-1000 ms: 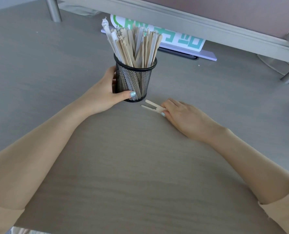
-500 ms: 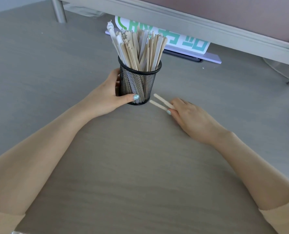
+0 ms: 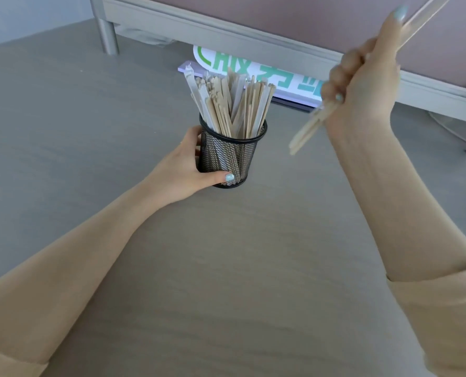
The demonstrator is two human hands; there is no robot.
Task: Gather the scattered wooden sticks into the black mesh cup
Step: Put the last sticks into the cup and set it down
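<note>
1. Comparing with half a second ago: the right hand (image 3: 362,85) has left the table (image 3: 240,268) and now sits raised, up and to the right of the black mesh cup (image 3: 231,156), fingers curled around two wooden sticks (image 3: 308,129). Motion blur; exact count uncertain.
2. Sticks tilted, lower ends pointing down-left toward the cup, not yet over its rim.
3. Left hand (image 3: 182,172) unchanged: wrapped around the cup's side, thumb across the front, steadying it upright.
4. Cup already packed with a bundle of sticks (image 3: 231,104).
5. No loose sticks visible on the table; judged the last load, near completion.
</note>
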